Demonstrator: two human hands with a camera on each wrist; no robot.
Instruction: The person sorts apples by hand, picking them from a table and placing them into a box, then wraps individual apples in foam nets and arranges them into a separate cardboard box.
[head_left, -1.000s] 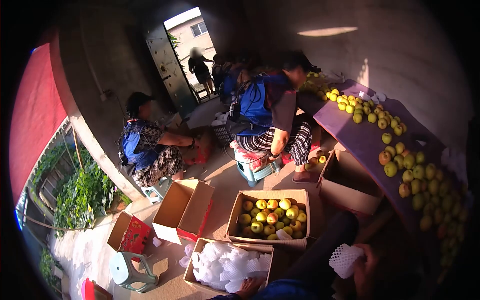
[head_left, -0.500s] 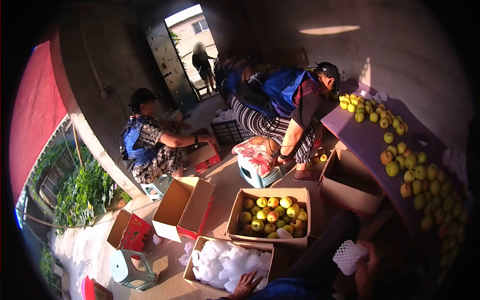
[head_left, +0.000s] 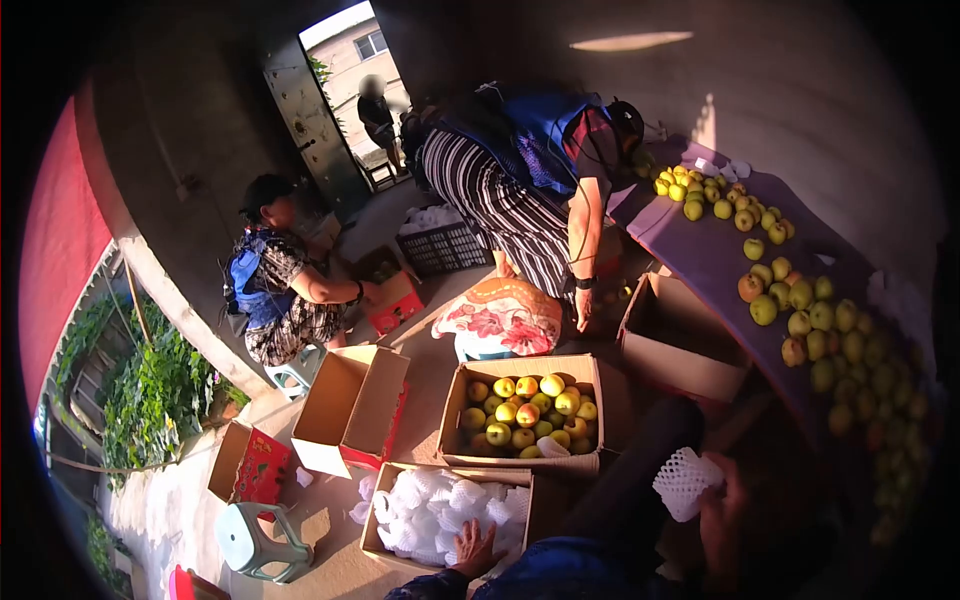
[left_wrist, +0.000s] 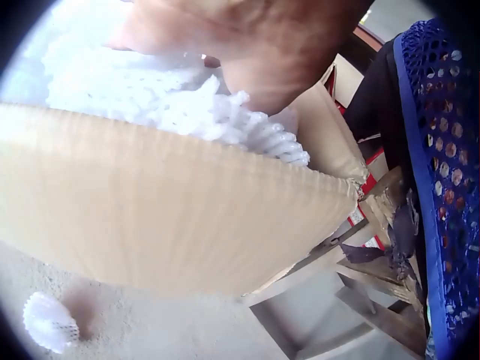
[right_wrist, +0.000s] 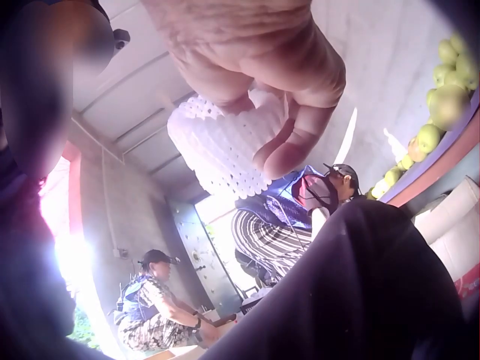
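My left hand (head_left: 476, 548) rests on a heap of white foam fruit nets (head_left: 440, 512) in a low cardboard box (head_left: 532, 500), its fingers spread. The left wrist view shows that hand over the nets (left_wrist: 180, 105), just behind the box wall (left_wrist: 150, 202). At the right, my right hand (head_left: 728, 505) holds one white foam net (head_left: 686, 486). Seen from the right wrist, thumb and fingers curl around this net (right_wrist: 214, 146); whatever may be inside it is hidden.
A box of apples (head_left: 525, 412) stands beyond the nets. More apples (head_left: 830, 320) lie along a purple-covered table (head_left: 665, 205) at the right. Open cardboard boxes (head_left: 378, 400) and a plastic stool (head_left: 250, 540) stand at left. Two people (head_left: 280, 270) work ahead, one bending over.
My left hand has moved farther over the nets, with its fingers spreading. The right hand still holds its net. The person in striped trousers has risen from the seat and bends forward.
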